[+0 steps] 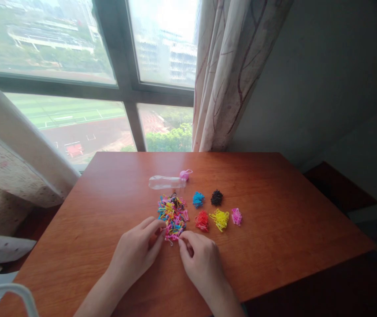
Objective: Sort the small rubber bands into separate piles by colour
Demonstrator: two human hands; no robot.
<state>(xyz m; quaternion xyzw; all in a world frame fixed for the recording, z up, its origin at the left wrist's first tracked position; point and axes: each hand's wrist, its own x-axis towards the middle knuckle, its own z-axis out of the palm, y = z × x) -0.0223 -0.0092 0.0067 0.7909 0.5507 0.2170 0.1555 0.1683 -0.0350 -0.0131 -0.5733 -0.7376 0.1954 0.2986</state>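
Two forearms (pixel 104 286) reach across the counter (pixel 290 211) toward its far edge. A mixed pile (pixel 172 207) of small coloured pieces lies between the fingertips and just beyond them: left hand (pixel 137 248) loosely curled at its near left side, right hand (pixel 204 259) with thumb and forefinger close together at its near right. Whether either holds a piece, I cannot tell.

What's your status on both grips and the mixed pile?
Left grip, right grip: fingertips at near side of mixed pile, hold unclear. Pile loose, multicolored; red pile, yellow pile separate, to its right. Clear bottle lies beyond, apparently not blocking.
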